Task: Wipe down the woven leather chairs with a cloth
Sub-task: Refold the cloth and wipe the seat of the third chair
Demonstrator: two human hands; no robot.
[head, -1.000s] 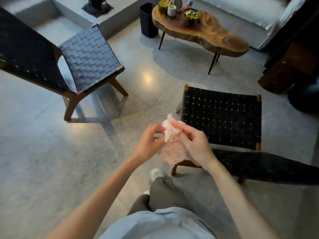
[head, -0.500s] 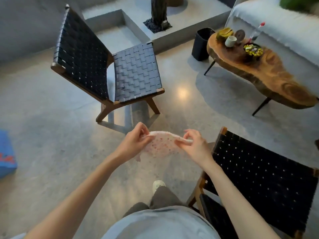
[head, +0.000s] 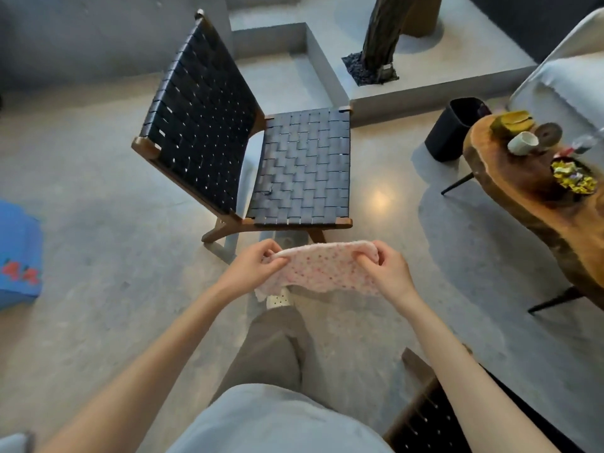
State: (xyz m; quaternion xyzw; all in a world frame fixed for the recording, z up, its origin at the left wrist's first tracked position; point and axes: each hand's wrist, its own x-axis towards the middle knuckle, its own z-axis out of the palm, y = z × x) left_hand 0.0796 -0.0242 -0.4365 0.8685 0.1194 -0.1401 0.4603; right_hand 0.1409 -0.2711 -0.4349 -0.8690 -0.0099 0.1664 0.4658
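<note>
A pink dotted cloth (head: pixel 323 269) is stretched flat between my hands at waist height. My left hand (head: pixel 253 268) pinches its left end and my right hand (head: pixel 387 271) pinches its right end. Straight ahead stands a woven black leather chair (head: pixel 300 171) with a wooden frame, its seat just beyond the cloth and its tall back to the left. A corner of a second woven chair (head: pixel 434 416) shows at the bottom right, beside my right forearm.
A live-edge wooden coffee table (head: pixel 536 204) with a cup, a bowl and small items stands at the right, a black bin (head: pixel 454 129) behind it. A concrete step with a tree trunk (head: pixel 382 44) lies beyond the chair. A blue box (head: pixel 18 253) sits at the left.
The view has swung left and forward, so the first chair is now directly ahead and the second chair has slid to the bottom right. My hands have pulled the crumpled cloth out wide.
</note>
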